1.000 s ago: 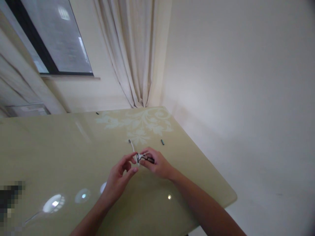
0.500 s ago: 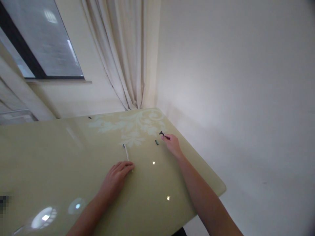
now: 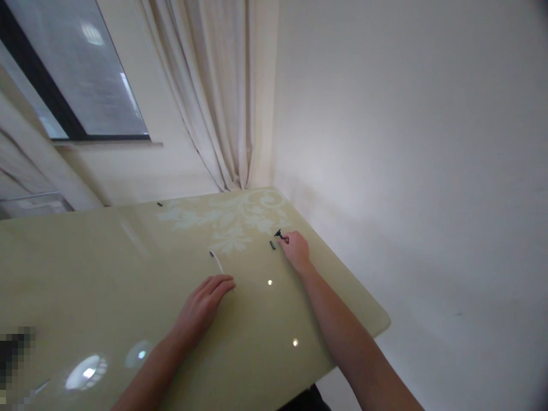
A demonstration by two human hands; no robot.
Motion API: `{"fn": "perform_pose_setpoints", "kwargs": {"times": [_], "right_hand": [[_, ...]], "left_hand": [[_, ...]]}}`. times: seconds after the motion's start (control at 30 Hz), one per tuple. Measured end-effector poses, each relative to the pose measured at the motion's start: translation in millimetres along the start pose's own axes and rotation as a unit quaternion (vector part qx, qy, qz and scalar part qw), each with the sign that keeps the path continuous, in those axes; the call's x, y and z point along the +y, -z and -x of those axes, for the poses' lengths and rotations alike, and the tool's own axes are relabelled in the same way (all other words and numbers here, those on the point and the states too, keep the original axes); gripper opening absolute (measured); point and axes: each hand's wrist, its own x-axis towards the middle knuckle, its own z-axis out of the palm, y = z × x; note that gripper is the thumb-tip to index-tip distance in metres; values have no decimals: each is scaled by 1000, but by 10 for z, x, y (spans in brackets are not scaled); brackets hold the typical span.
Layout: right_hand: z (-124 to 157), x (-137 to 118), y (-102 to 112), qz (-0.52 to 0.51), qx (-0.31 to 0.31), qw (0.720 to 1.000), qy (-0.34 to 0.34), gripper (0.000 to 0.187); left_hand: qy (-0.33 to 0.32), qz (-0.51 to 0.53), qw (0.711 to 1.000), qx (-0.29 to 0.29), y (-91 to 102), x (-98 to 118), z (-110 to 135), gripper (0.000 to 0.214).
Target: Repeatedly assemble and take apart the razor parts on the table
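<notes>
The right hand [image 3: 295, 246] is closed in a pinch on the handle of what looks like a razor [image 3: 278, 233], its T-shaped head sticking out past the fingertips toward 10 o'clock. Just beside the fingers, at 9 o'clock, a short dark strip [image 3: 273, 245] lies on the desk [image 3: 342, 285]; the razor head is near its far end, and whether the razor touches the desktop is too small to tell.

The left hand [image 3: 206, 301], at 8 o'clock from the right, lies palm down with its fingers together over the lower end of what looks like a white-handled toothbrush [image 3: 218, 262]. The fingers hide that end, so I cannot tell whether they grip it or only rest on it. The dark brush head points toward 11 o'clock.

The step in hand seems to be positioning the razor near the strip while the left hand minds the toothbrush. As I judge it, the next move calls for a light, steady pinch, with the razor head kept from knocking the strip.

Farther out, toward 11 o'clock, a small dark piece [image 3: 160, 204] lies by the far edge, with a curtain [image 3: 214, 91] beyond.
</notes>
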Motion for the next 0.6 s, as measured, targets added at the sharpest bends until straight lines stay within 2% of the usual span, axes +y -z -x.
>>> {"fn": "perform_pose_setpoints", "kwargs": {"times": [0.1, 0.17, 0.23, 0.3, 0.33, 0.4, 0.5, 0.57, 0.6], "right_hand": [[10, -7, 37, 0, -8, 1000, -11, 25], [17, -13, 69, -27, 12, 1000, -10, 28], [36, -55, 113, -99, 56, 993, 6, 35], [80, -150, 167, -228, 83, 970, 29, 50], [112, -213, 196, -306, 74, 948, 40, 58], [187, -346, 250, -449, 13, 892, 53, 68], [265, -476, 295, -582, -131, 799, 71, 58], [249, -485, 291, -646, -158, 745, 38, 52], [220, -470, 279, -674, -140, 725, 10, 51]], "left_hand": [[-7, 2, 999, 33, 36, 59, -37, 35], [-16, 5, 999, 40, 90, 134, -122, 35], [-31, 6, 999, 37, 159, 238, -277, 35], [-55, 6, 998, 32, 217, 366, -498, 35], [-70, 6, 997, 24, 232, 435, -623, 35], [-106, 16, 994, 4, 223, 572, -875, 34], [-155, 36, 987, -8, 116, 720, -1168, 33], [-158, 65, 985, -1, 3, 736, -1282, 34], [-141, 86, 986, 9, -62, 711, -1321, 34]]}}
